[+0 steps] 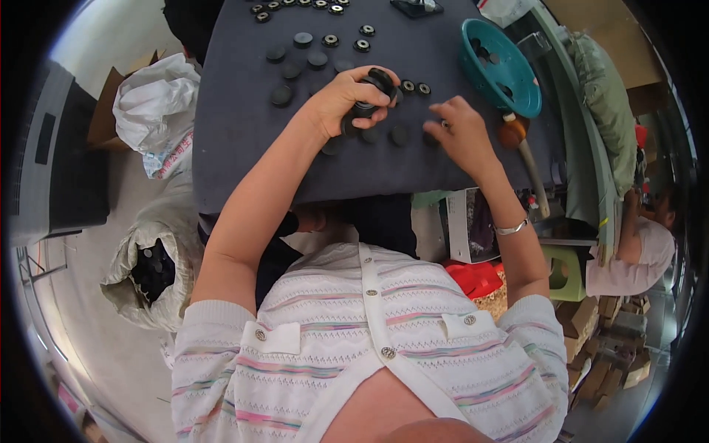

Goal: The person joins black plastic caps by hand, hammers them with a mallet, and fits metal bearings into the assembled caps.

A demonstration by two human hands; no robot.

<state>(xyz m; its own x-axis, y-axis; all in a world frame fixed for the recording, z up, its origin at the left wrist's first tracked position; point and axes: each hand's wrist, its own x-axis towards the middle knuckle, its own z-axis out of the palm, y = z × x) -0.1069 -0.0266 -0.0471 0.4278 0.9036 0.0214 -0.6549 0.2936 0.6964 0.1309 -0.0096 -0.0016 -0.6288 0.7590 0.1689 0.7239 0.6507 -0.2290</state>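
Note:
My left hand [353, 102] is closed around a small stack of black round discs [365, 109] above the dark cloth-covered table [251, 159]. To its right my right hand [465, 140] hovers over the cloth with fingers curled and thumb near the index finger. A small thing may sit at those fingertips, but I cannot make it out. Plain black discs [281, 95] lie scattered left of and below my left hand. Black discs with metal-ringed centres [408, 87] lie just beyond, between the two hands, and several more form rows [320, 4] at the far edge.
A teal plastic basin [529, 100] holding a few black pieces stands at the right. Beside it rests a mallet-like tool [533, 173] with a brown head. An open white sack [122, 284] of black pieces is at the left. Another person [631, 255] is at far right.

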